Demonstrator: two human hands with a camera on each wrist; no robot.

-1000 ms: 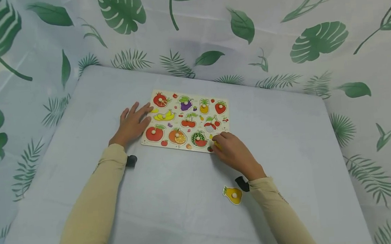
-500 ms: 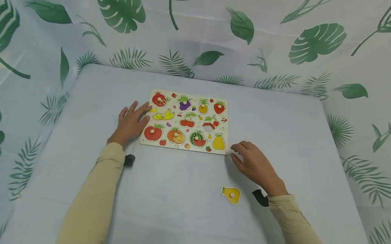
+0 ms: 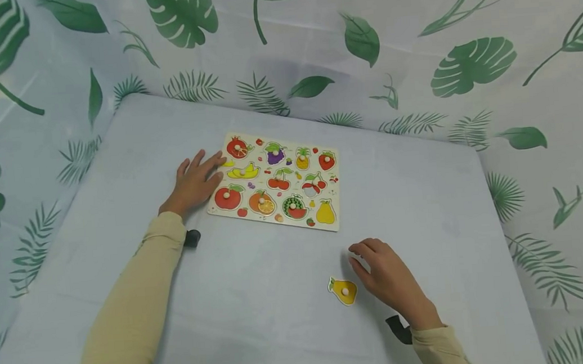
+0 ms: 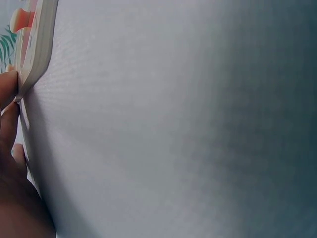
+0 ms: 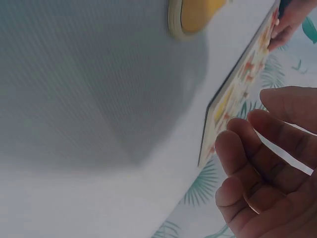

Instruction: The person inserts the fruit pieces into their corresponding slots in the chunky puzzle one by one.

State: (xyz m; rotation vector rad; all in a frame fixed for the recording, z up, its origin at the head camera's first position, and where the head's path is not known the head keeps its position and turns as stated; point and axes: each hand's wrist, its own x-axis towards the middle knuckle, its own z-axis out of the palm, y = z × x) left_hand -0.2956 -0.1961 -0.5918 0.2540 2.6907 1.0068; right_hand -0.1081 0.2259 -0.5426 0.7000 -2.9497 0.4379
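Observation:
A wooden fruit puzzle board (image 3: 279, 219) lies on the table with knobbed fruit pieces in it. At its lower right corner a yellow pear-shaped spot (image 3: 326, 212) shows no knob. My left hand (image 3: 192, 183) rests at the board's left edge, fingers spread, fingertips touching it; the left wrist view catches only part of that hand (image 4: 20, 193) beside the board's side. A yellow pear piece (image 3: 344, 291) with a white knob lies loose on the table. Just right of it, my right hand (image 3: 392, 276) hovers with loosely bent fingers and holds nothing.
White cloth covers the table (image 3: 260, 314). Behind it hangs a white curtain (image 3: 311, 34) printed with green leaves. A black strap end (image 3: 399, 330) sticks out at the right wrist, another black piece (image 3: 192, 238) at the left.
My right hand has left the board's lower right corner and come down and right, near the loose pear piece. The pear-shaped spot it covered is now visible. The left hand stays put.

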